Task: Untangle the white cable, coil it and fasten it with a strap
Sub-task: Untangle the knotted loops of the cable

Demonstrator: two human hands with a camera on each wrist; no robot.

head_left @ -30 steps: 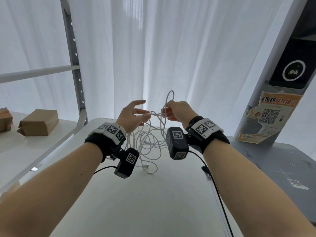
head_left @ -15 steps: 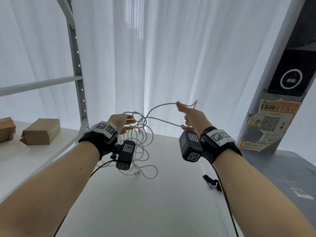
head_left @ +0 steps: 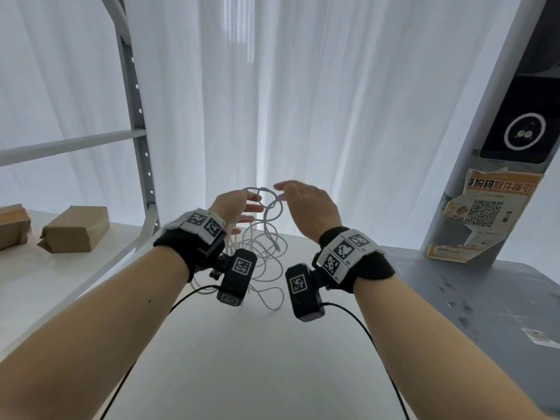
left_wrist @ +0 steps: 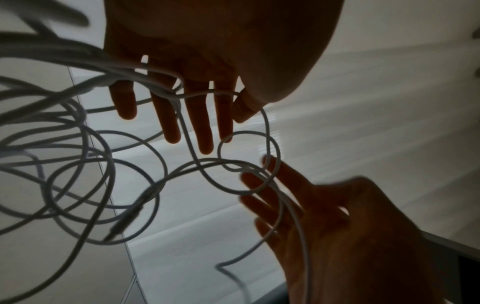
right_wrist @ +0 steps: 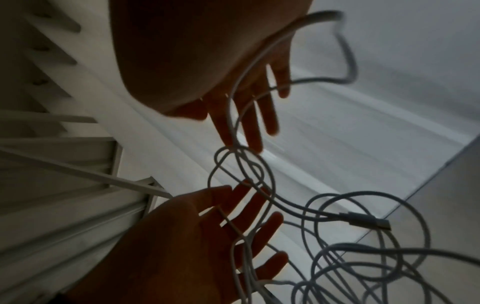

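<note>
The white cable [head_left: 266,237] hangs in a loose tangle between my two raised hands, above the white table [head_left: 242,359]. My left hand [head_left: 239,204] has straight, spread fingers [left_wrist: 192,115], and several strands lie across them. My right hand [head_left: 306,204] faces it at close range, its fingers [right_wrist: 246,115] straight too. One strand runs along its palm [left_wrist: 324,216]. A small knot-like loop [left_wrist: 246,152] sits between the two sets of fingertips. A plug end [right_wrist: 369,221] dangles below. No strap shows in any view.
Cardboard boxes [head_left: 75,230] sit on the shelf at the left beside a grey metal upright [head_left: 136,116]. A grey table [head_left: 469,298] and a pillar with an orange poster [head_left: 485,213] stand at the right. White curtains fill the back.
One second ago both hands pinched the cable close together. The right hand then swung out to the right with a strand and has come back beside the left. Both hands now have straight fingers.
</note>
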